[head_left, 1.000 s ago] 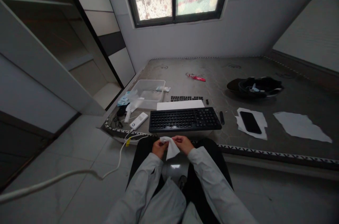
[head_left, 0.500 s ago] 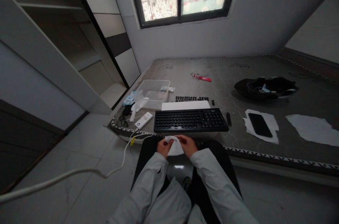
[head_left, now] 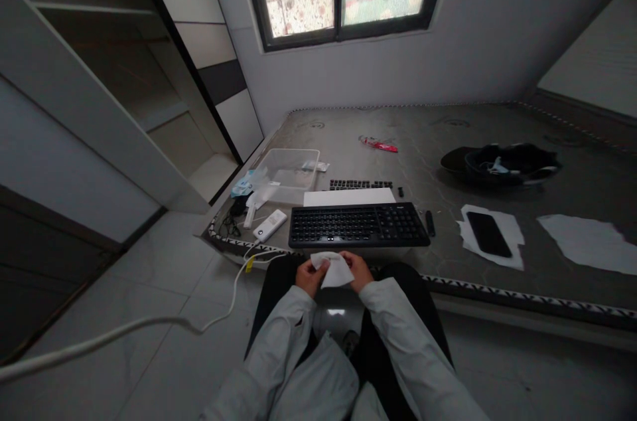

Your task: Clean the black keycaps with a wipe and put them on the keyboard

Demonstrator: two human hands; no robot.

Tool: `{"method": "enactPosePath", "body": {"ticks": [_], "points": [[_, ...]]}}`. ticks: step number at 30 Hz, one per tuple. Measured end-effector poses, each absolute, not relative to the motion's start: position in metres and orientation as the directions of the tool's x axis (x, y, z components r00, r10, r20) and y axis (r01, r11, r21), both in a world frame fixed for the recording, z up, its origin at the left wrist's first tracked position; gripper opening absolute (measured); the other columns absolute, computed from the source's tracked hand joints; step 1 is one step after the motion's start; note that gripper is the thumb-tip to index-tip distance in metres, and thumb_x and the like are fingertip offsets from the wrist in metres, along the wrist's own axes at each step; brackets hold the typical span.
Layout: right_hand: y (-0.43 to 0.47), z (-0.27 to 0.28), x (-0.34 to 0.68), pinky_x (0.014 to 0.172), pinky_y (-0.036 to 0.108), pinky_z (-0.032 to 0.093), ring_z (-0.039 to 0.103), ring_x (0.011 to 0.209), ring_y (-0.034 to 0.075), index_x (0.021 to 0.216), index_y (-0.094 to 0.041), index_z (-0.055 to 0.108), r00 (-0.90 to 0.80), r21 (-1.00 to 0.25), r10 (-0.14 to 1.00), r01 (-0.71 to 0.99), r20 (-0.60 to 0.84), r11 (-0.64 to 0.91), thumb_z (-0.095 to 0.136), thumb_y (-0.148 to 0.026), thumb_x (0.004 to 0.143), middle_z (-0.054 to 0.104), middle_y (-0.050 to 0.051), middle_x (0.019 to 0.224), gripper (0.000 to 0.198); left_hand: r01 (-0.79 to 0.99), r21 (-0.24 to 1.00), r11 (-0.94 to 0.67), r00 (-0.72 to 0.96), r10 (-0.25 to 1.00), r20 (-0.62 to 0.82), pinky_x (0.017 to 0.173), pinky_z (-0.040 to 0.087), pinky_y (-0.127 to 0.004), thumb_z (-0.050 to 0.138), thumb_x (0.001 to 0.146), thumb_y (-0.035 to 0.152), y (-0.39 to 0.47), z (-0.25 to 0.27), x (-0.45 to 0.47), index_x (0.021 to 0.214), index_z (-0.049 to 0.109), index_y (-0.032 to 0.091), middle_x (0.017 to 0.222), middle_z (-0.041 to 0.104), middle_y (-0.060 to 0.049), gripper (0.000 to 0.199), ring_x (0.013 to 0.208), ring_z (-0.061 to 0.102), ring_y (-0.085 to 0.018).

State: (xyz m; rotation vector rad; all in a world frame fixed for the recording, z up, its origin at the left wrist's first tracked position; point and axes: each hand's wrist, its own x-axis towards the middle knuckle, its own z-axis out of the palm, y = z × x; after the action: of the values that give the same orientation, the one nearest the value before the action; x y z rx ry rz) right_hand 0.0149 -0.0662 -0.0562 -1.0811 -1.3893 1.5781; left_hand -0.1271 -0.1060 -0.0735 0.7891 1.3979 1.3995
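Observation:
Between my two hands, just over my lap, a white tissue (head_left: 336, 273) is stretched out. My left hand (head_left: 309, 276) pinches its left edge, with the thumb on top. On the other side my right hand (head_left: 359, 271) has its fingers closed on the right edge. Right beyond the hands lies a black keyboard (head_left: 355, 226), its near edge close to the edge of the mattress. A white sheet or box (head_left: 348, 197) is partly hidden behind the keyboard, and a row of loose black keycaps (head_left: 361, 184) sits farther back.
On the mattress (head_left: 418, 135), a clear plastic box (head_left: 288, 190) and a white device with a cable (head_left: 269, 226) stand at left. A phone (head_left: 489, 234) lies on paper at right, near a black cap (head_left: 502, 165). A red-packaged item (head_left: 381, 145) lies farther back.
My right hand has moved slightly right, and the tissue is now spread wider between the hands. My left hand stays nearly in place. The keyboard and other things have not moved.

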Motion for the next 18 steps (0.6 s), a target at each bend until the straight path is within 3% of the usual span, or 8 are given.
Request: {"method": "enactPosePath", "body": {"ticks": [5,12,18], "points": [[-0.068,-0.051,0.017,0.071,0.034,0.049,0.063,0.070,0.022,0.075,-0.016,0.067,-0.389,-0.996,0.917,0.009,-0.086,-0.090,0.069,-0.039,0.059,0.068,0.005,0.072,0.028,-0.169,0.977,0.131,-0.350,0.919,-0.184,0.064,0.051,-0.030,0.082,0.042,0.036,-0.106,-0.074,-0.125,0.078,0.069,0.009,0.073,0.072,-0.009,0.046,0.066,0.064,-0.020],[-0.071,-0.056,0.016,0.070,0.031,0.048,0.062,0.076,0.022,0.085,-0.017,0.065,-0.459,-0.999,0.888,-0.002,-0.031,-0.035,0.061,-0.036,0.068,0.068,0.005,0.081,0.026,-0.134,0.984,0.118,-0.412,0.896,-0.164,0.063,0.051,-0.029,0.080,0.048,0.037,-0.107,-0.073,-0.124,0.080,0.069,0.009,0.075,0.072,-0.009,0.044,0.066,0.065,-0.019],[-0.070,-0.060,0.013,0.067,0.028,0.048,0.061,0.076,0.020,0.090,-0.020,0.061,-0.395,-0.997,0.916,0.017,-0.070,-0.069,0.060,-0.037,0.068,0.068,0.002,0.082,0.028,-0.117,0.987,0.114,-0.413,0.898,-0.153,0.068,0.052,-0.031,0.078,0.050,0.038,-0.107,-0.068,-0.125,0.082,0.070,0.009,0.079,0.072,-0.011,0.044,0.072,0.066,-0.022]]}}
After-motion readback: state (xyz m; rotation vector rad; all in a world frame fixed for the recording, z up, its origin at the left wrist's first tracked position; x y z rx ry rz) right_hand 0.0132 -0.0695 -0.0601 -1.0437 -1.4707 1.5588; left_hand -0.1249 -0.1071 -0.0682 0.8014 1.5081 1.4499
